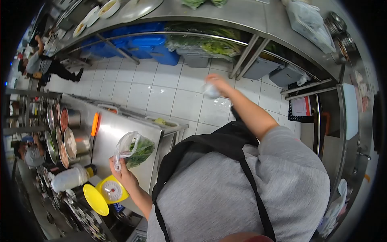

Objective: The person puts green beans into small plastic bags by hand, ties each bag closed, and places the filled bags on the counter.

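While a yellow scale [112, 190] sits just beside your left hand [124, 175], metal pots [83, 144] and an orange-handled tool [95, 124] lie farther along the worktop [107, 141]. Your left fingers grip a clear plastic bag [123, 147] above it, crumpled, bulging with leafy greens [143, 150]. Your right hand [219, 84] curls its fingers around a whitish object [210, 90], too blurred to identify.

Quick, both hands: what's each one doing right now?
Left hand: closed, holding a clear plastic bag of leafy greens.
Right hand: closed on a whitish item, too blurred to identify.
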Demonstrator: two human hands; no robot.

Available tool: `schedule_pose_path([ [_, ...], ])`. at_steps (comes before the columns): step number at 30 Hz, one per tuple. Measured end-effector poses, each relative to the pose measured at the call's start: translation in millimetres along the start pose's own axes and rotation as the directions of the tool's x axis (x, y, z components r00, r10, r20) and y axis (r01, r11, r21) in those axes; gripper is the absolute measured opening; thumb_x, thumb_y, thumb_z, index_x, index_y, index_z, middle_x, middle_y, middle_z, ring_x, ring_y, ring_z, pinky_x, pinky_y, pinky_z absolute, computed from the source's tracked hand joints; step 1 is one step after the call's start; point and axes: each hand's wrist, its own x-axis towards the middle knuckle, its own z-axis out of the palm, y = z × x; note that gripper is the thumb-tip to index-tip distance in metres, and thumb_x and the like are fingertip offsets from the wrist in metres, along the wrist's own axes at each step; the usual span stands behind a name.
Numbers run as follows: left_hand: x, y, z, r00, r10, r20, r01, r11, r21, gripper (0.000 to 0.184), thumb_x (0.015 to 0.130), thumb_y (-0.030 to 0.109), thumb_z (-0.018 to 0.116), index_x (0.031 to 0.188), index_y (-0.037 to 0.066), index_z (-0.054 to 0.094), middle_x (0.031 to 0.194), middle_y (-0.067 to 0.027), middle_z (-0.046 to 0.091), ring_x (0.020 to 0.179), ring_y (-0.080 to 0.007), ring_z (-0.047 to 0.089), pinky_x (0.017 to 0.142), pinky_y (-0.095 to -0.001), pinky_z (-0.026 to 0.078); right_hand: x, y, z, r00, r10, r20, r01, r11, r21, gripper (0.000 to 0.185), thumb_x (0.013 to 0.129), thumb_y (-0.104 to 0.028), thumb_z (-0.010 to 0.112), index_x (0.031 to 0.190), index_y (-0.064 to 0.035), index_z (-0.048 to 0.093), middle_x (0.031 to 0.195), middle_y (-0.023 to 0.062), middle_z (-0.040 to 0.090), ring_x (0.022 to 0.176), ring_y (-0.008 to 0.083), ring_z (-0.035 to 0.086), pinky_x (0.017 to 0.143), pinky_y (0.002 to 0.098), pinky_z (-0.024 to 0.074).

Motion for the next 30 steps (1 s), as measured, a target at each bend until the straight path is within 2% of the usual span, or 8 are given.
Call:
schedule_pose_path([
  [4, -1, 12, 101, 0.979, 0.031, 0.199, -0.043, 0.997, 0.058, 0.009, 0.089, 0.011, 0.053, 0.086, 0.003, 0.049, 0.083, -0.003, 0.054, 0.079, -0.009, 0.047, 0.077, -0.0227, 0.037, 13, 21, -237, 0.815, 0.111, -0.569, 0.082, 0.95, 0.302, 0.02, 0.089, -0.021, 0.048, 0.104, -0.0075, 0.052, 0.085, 0.0092, 0.062, 0.074, 0.024, 0.063, 0.063, 0.0395, 0.054],
  [8, -21, 36, 226, 0.965, 0.014, 0.262, -0.028, 0.998, 0.05, 0.01, 0.088, 0.012, 0.054, 0.086, 0.003, 0.05, 0.083, -0.003, 0.055, 0.078, -0.0095, 0.046, 0.076, -0.0222, 0.035, 34, 26, -477, 0.691, 0.153, -0.707, 0.367, 0.768, 0.525, 0.028, 0.091, -0.024, 0.047, 0.108, -0.0027, 0.052, 0.095, 0.012, 0.059, 0.084, 0.026, 0.062, 0.071, 0.0461, 0.0519],
  [11, -36, 61, 302, 0.954, -0.006, 0.3, -0.014, 0.998, 0.065, 0.01, 0.087, 0.012, 0.054, 0.087, 0.002, 0.05, 0.083, -0.0023, 0.053, 0.078, -0.0093, 0.045, 0.076, -0.022, 0.034, 7, -48, -563, 0.427, 0.065, -0.902, 0.591, 0.735, 0.333, 0.03, 0.087, -0.014, 0.05, 0.113, 0.0003, 0.047, 0.105, 0.0169, 0.056, 0.087, 0.0278, 0.061, 0.075, 0.0434, 0.0531],
  [13, -46, 76, 338, 0.941, -0.017, 0.338, -0.01, 0.997, 0.08, 0.01, 0.087, 0.011, 0.054, 0.087, 0.001, 0.051, 0.082, -0.0012, 0.049, 0.078, -0.0086, 0.042, 0.075, -0.0211, 0.033, 17, -48, -610, 0.174, 0.209, -0.962, 0.492, 0.828, 0.268, 0.048, 0.085, -0.013, 0.054, 0.126, -0.0044, 0.032, 0.115, 0.0165, 0.051, 0.096, 0.0269, 0.057, 0.08, 0.0427, 0.051],
  [16, -65, 95, 374, 0.947, -0.098, 0.306, 0.087, 0.995, 0.047, 0.01, 0.087, 0.011, 0.053, 0.088, 0.001, 0.05, 0.082, -0.0002, 0.049, 0.079, -0.0075, 0.041, 0.073, -0.0202, 0.033, 32, -9, -662, 0.301, -0.166, -0.939, 0.494, 0.87, 0.005, 0.06, 0.083, -0.019, 0.059, 0.13, -0.0095, 0.024, 0.121, 0.0142, 0.047, 0.101, 0.0263, 0.054, 0.082, 0.0411, 0.0492],
  [21, -81, 101, 395, 0.951, -0.247, 0.184, 0.252, 0.968, -0.006, 0.012, 0.088, 0.014, 0.052, 0.095, 0.003, 0.052, 0.088, -0.0014, 0.057, 0.085, -0.0086, 0.052, 0.073, -0.0228, 0.04, 81, -6, -657, 0.38, -0.139, -0.914, 0.509, 0.857, 0.081, 0.049, 0.084, -0.022, 0.057, 0.124, -0.0089, 0.032, 0.115, 0.013, 0.05, 0.095, 0.025, 0.055, 0.078, 0.0387, 0.0496],
  [23, -81, 98, 395, 0.932, -0.351, 0.088, 0.361, 0.918, -0.161, 0.014, 0.089, 0.014, 0.051, 0.1, 0.005, 0.053, 0.092, -0.0031, 0.06, 0.086, -0.0108, 0.056, 0.069, -0.0236, 0.044, 99, -9, -652, 0.436, -0.136, -0.889, 0.514, 0.849, 0.122, 0.045, 0.084, -0.023, 0.056, 0.122, -0.0087, 0.035, 0.112, 0.0126, 0.051, 0.093, 0.0245, 0.055, 0.076, 0.0377, 0.0497],
  [30, -77, 110, 365, 0.92, -0.362, -0.147, 0.292, 0.888, -0.356, 0.007, 0.089, 0.015, 0.05, 0.095, 0.011, 0.053, 0.088, -0.0007, 0.063, 0.082, -0.0085, 0.058, 0.062, -0.0201, 0.045, 159, -2, -590, 0.619, -0.076, -0.782, 0.595, 0.696, 0.403, 0.034, 0.086, -0.027, 0.053, 0.114, -0.008, 0.046, 0.104, 0.0109, 0.056, 0.084, 0.0226, 0.056, 0.071, 0.0344, 0.0502],
])
